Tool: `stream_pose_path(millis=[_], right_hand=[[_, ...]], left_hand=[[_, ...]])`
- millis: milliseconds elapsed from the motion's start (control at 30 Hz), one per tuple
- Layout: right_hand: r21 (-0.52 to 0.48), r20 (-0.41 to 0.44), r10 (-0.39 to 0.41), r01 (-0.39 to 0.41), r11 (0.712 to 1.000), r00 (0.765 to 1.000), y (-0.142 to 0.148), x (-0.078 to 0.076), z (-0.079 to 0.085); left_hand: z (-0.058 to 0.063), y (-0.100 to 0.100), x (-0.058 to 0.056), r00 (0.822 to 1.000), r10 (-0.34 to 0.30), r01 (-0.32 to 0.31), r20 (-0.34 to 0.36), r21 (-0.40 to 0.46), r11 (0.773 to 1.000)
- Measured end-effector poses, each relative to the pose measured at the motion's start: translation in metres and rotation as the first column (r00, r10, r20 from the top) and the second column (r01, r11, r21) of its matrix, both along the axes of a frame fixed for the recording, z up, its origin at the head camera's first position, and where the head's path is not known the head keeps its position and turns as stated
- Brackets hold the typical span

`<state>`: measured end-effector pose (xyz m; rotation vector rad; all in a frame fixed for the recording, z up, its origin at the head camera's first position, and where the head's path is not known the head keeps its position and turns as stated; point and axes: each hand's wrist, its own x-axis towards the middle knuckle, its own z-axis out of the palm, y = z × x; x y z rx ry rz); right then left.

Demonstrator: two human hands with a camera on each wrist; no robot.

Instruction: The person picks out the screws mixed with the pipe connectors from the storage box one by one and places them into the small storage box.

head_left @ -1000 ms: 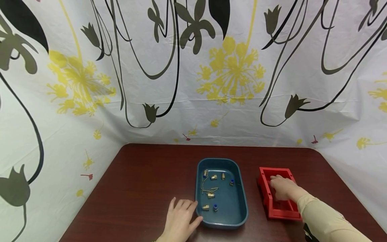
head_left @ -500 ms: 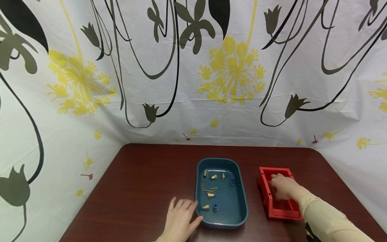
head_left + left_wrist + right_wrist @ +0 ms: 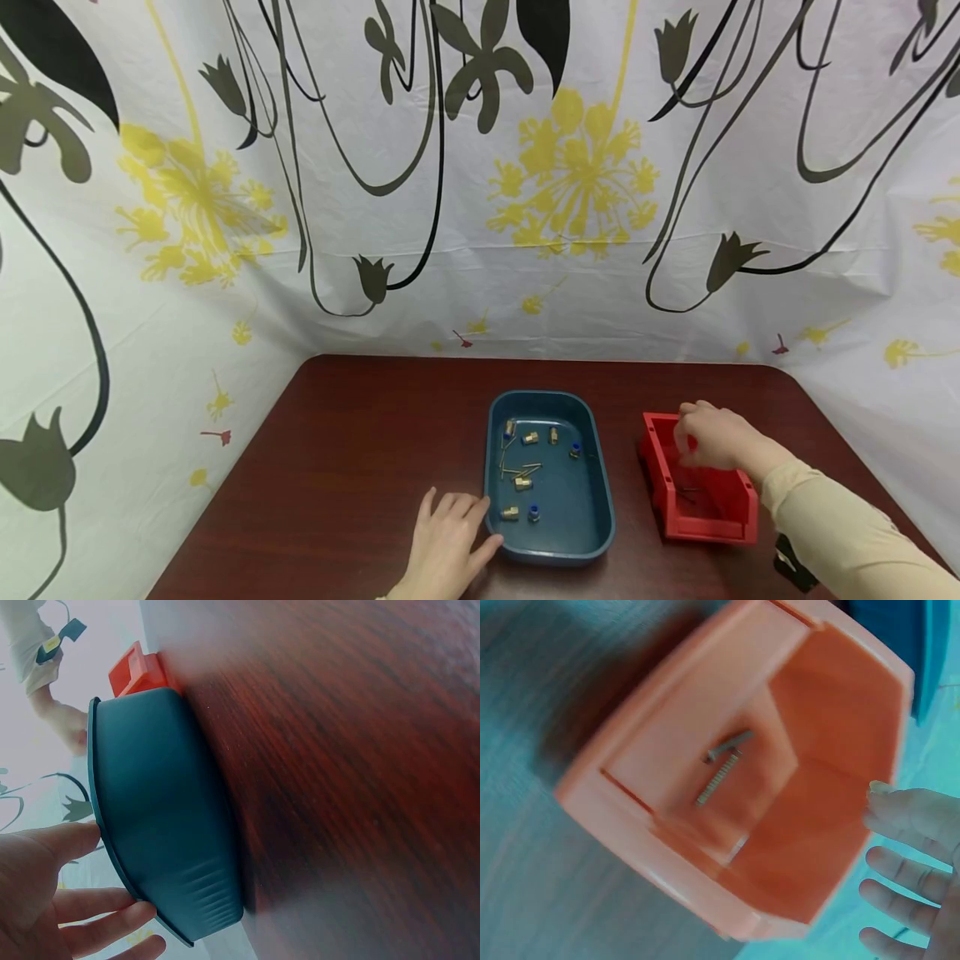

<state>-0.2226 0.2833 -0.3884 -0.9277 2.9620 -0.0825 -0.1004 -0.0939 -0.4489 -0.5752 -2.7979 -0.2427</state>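
Observation:
My left hand (image 3: 448, 546) lies beside the blue tray (image 3: 558, 546), its extended fingers and thumb touching the rim. Inside the tray are several small brass fittings (image 3: 522, 483), some with blue parts, and thin brass-coloured pins (image 3: 531, 468). Over the far part of the red bin (image 3: 712, 531) is my right hand (image 3: 716, 435), thumb and index finger close together. Whether they pinch something small is not visible. In the right wrist view, a threaded screw (image 3: 718, 778) and another small metal piece (image 3: 727, 745) lie on the bin floor.
Both containers stand on a dark reddish-brown table (image 3: 390, 433), with a gap between them. A white patterned curtain (image 3: 465, 217) hangs behind the table and along its sides.
My right hand has risen from inside the red bin and moved slightly back and right, uncovering more of the bin. The left hand and tray stay put.

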Motion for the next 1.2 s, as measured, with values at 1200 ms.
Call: stream_pose_path(millis=[1200], right_hand=[[0.016,-0.186,0.171,-0.171,0.985,0.968,-0.071,-0.013,0.073]], left_hand=[[0.001,-0.002,-0.001,0.999,-0.004,0.003,0.032,0.017,1.0]])
